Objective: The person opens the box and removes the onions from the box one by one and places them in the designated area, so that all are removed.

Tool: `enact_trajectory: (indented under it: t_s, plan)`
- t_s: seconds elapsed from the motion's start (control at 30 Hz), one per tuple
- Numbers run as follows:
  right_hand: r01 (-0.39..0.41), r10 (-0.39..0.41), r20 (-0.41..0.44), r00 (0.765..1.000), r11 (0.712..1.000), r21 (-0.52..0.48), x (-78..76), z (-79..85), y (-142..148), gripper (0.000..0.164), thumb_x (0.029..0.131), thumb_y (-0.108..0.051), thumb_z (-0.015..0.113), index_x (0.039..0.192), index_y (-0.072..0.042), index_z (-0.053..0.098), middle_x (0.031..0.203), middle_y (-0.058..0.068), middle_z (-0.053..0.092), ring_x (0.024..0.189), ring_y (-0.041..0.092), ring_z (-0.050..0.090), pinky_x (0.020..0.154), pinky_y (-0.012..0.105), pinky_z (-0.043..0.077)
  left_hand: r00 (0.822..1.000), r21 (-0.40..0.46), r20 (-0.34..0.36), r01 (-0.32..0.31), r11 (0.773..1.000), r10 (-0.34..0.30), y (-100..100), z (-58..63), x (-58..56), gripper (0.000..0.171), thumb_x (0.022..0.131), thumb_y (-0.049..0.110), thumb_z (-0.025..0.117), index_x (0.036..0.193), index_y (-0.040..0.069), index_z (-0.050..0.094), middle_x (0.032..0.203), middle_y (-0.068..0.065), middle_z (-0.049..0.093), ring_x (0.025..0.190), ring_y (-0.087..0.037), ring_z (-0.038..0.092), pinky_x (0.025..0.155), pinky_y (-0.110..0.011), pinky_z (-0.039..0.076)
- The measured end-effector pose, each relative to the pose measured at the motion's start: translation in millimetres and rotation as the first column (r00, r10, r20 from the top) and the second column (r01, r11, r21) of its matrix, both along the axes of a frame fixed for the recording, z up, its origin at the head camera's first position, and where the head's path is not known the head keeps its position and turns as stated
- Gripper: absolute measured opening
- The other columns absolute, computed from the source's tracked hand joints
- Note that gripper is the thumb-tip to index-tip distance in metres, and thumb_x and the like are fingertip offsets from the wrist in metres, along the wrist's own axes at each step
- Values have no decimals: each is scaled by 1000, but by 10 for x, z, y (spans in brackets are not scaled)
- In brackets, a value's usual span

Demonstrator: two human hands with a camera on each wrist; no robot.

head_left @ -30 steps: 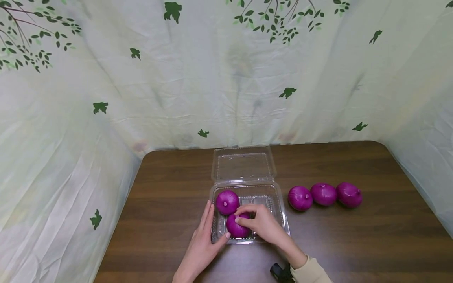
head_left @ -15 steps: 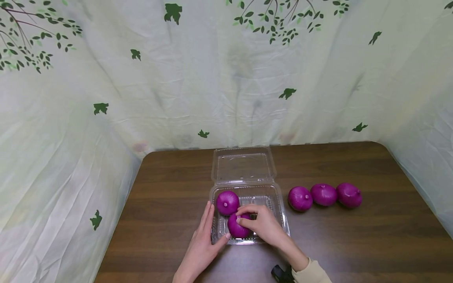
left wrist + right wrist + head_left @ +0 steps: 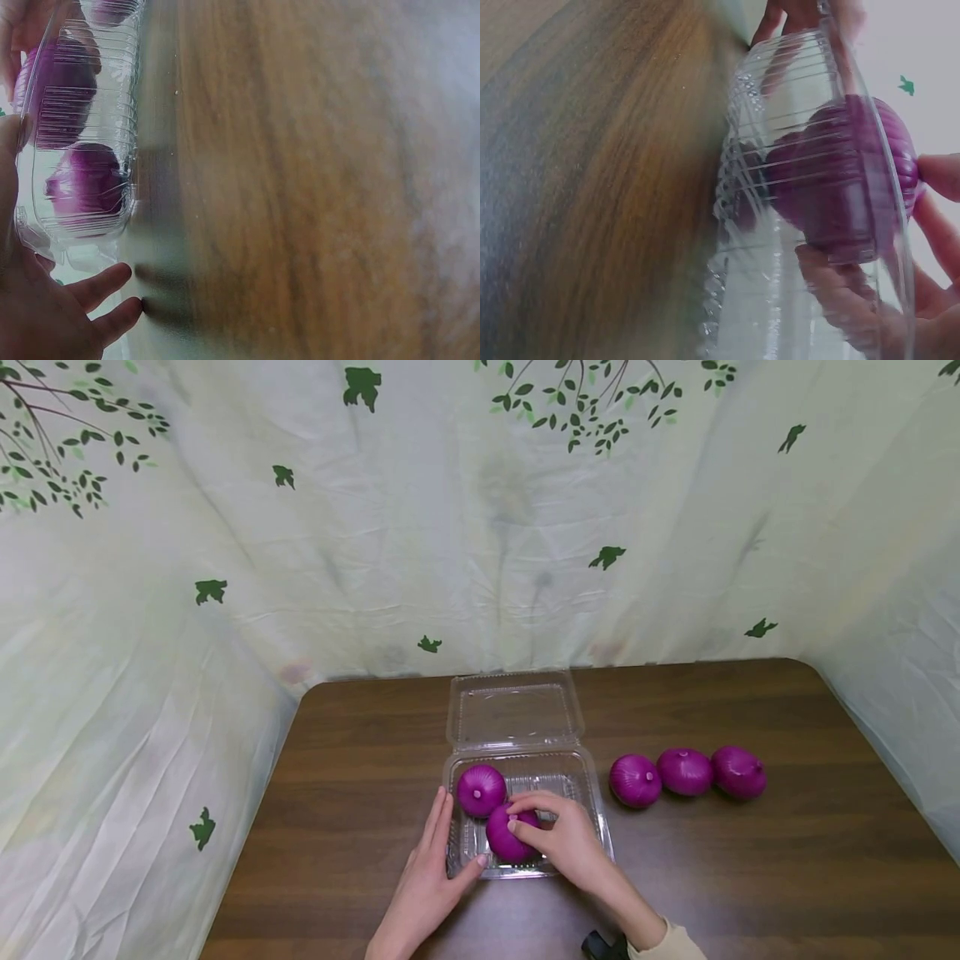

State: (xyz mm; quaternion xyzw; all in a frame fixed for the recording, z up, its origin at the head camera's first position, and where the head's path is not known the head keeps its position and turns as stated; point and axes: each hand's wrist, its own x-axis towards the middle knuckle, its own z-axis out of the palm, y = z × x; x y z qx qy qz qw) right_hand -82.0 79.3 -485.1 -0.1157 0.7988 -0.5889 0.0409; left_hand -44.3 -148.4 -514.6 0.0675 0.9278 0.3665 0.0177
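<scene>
A clear plastic clamshell box [image 3: 566, 768] lies with its lid folded back, two red onions inside. One onion [image 3: 481, 791] sits in the rear left of the tray. My right hand [image 3: 573, 843] grips the other onion [image 3: 510, 835] near the front, thumb and forefinger at its tip; lower fingers show through the plastic in the right wrist view. Along the box's left side lies my left hand [image 3: 431, 868], fingers straight and thumb at the front rim. The left wrist view has its spread fingers [image 3: 101, 289] beside the box wall.
Three more red onions stand in a row to the right of the box: the near one [image 3: 636, 781], the middle one [image 3: 685, 772] and the far one [image 3: 739, 772]. All rest on a brown wooden table [image 3: 337, 760]. A white leaf-print curtain [image 3: 480, 543] hangs behind.
My right hand has shifted the gripped onion slightly to the right and back inside the tray. The left hand stays in place along the box.
</scene>
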Motion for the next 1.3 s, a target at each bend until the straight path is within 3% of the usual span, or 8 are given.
enact_trajectory:
  t_s: [0.17,0.37,0.6,0.93,1.03,1.3]
  plan:
    - [33,-32,8,999,997,-69,43,67,67,13,84,-18,79,95,-24,77,117,0,68,114,18,59,85,31,54,1000,-2,12,-10,1000,10,5,-14,4,96,87,57,66,160,30,9,164,14,1,142,-28,31,100,-69,31]
    - [85,-85,8,996,992,-93,106,153,165,15,82,-14,80,93,-24,77,118,-3,68,114,14,58,85,33,54,1000,9,1,-12,1000,12,11,-12,7,96,87,50,70,160,29,11,164,13,3,141,-28,31,100,-69,31]
    - [113,-117,-12,993,979,-171,183,181,294,13,83,-16,80,95,-19,76,118,-2,67,111,19,60,80,32,56,1000,18,-6,-5,1000,5,1,-5,14,96,87,48,71,160,28,11,165,11,3,142,-26,29,102,-68,31]
    - [171,-201,-91,975,949,-266,290,184,524,19,85,-1,75,103,-7,73,123,8,65,112,22,61,83,30,55,1000,30,-1,-2,1000,2,-7,9,21,96,88,46,72,160,29,10,164,12,2,143,-24,27,102,-68,30]
    - [194,-232,-103,967,937,-290,343,212,596,19,86,3,73,104,-3,72,124,11,64,115,23,59,86,30,54,1000,30,0,-1,1000,1,-7,7,23,96,88,47,71,160,29,10,165,11,3,143,-25,27,102,-69,29]
    - [309,-352,-48,935,873,-378,442,192,774,19,85,10,70,104,8,69,124,18,63,117,28,58,90,32,52,1000,22,4,-5,1000,5,-5,1,15,96,87,47,71,159,29,10,165,10,3,143,-26,26,103,-69,28]
